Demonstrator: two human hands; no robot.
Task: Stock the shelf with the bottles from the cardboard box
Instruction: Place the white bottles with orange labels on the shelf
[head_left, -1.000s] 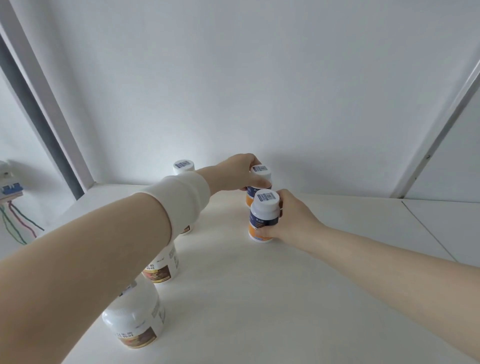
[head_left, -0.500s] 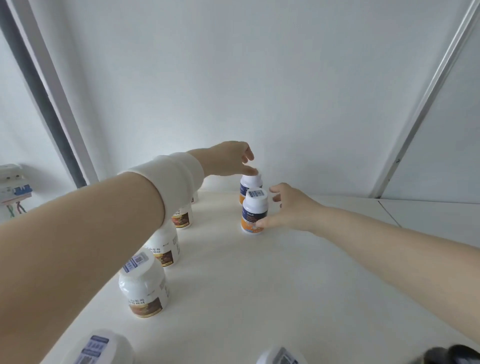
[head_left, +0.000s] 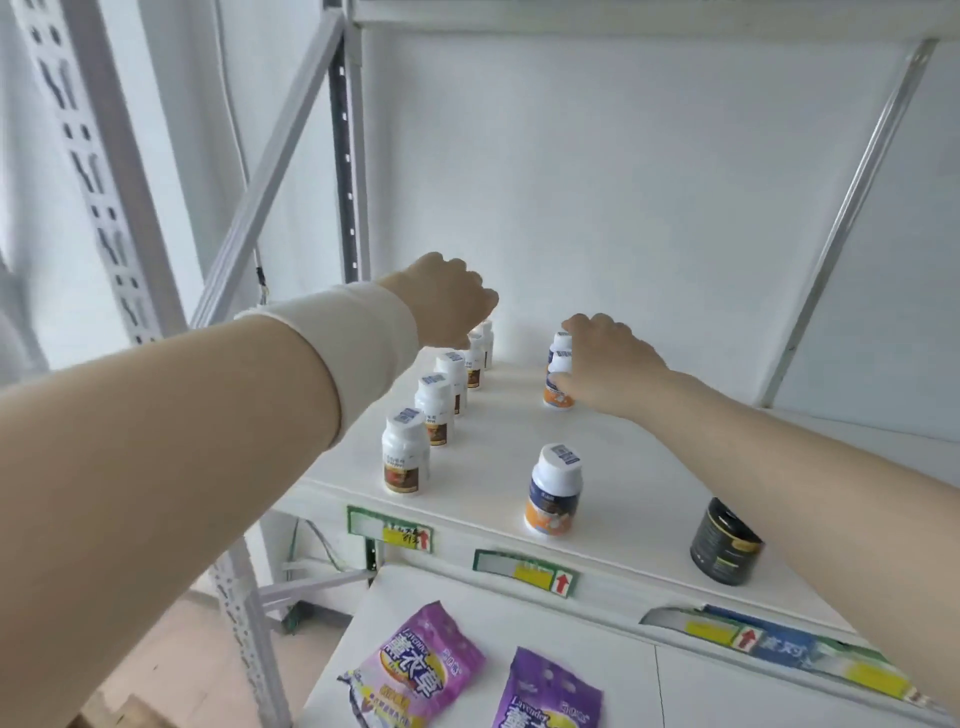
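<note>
Bottles with brown labels stand in a row of 5 along the shelf's 9 o'clock side, running toward 12. The left hand hangs over the row's far end, fingers curled downward; whether they touch a cap I cannot tell. At 12 o'clock the right hand holds an orange-label bottle, thumb on its side, fingers curled over the top. A front orange bottle stands at 6, a black jar at 4.

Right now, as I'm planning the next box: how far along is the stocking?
Done: five brown bottles in a row and the front orange bottle stand on the shelf. In hand: the right hand grips a rear orange bottle; the left hand hovers above the row. Left: unknown, the box isn't visible.
</note>
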